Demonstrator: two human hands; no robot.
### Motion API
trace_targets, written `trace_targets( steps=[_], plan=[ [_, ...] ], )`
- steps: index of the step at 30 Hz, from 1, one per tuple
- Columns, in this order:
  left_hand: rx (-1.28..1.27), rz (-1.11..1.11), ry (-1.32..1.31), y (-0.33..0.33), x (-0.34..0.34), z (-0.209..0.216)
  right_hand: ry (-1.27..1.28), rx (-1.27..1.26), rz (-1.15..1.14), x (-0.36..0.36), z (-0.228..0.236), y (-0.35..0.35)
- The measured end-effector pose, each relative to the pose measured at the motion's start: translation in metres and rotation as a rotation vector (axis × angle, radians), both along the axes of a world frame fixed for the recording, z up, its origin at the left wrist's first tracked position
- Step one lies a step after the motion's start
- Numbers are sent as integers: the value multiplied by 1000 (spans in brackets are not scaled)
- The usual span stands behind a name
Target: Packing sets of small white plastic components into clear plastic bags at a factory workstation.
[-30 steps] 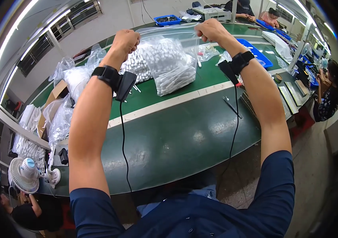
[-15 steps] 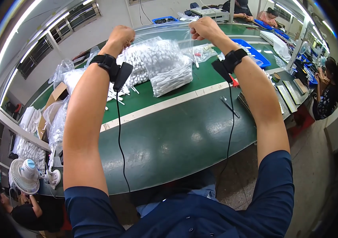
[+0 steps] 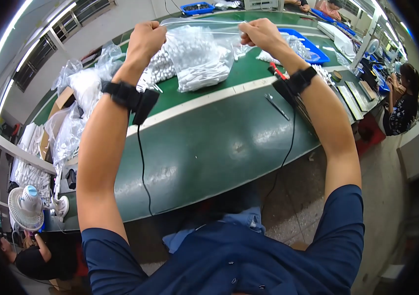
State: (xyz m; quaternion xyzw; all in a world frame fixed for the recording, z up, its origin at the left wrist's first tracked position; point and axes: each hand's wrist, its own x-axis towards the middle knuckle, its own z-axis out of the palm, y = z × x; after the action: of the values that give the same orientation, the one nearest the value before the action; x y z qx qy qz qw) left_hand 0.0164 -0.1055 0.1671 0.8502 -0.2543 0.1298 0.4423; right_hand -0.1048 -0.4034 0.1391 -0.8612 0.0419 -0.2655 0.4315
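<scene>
Clear bag [image 3: 200,56] (white parts inside) now raised higher, both hands' grip closed on its top.

Both my arms reach out toward twelve o'clock, elbows nearly straight. My left hand [image 3: 145,39] and right hand [image 3: 261,34] are raised, fingers pinched closed, black bands strapped round both wrists.

Clear glossy plastic bag [image 3: 204,54] (crinkled film), smooth matt green table [image 3: 209,142].

two hands [image 3: 145,42], one clear bag [image 3: 199,54], two blue trays [image 3: 312,51]
</scene>
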Motion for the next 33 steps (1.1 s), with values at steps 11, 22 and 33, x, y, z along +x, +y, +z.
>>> trace_targets(
  steps=[11,22,33],
  plan=[
    [338,-282,-34,41,-224,-132,405,-551,8,-177,-92,17],
    [701,-447,-281,35,-246,-227,484,-507,-52,-209,-167,20],
    [673,-567,-167,46,-230,-206,640,-579,78,-216,-105,35]
  ],
)
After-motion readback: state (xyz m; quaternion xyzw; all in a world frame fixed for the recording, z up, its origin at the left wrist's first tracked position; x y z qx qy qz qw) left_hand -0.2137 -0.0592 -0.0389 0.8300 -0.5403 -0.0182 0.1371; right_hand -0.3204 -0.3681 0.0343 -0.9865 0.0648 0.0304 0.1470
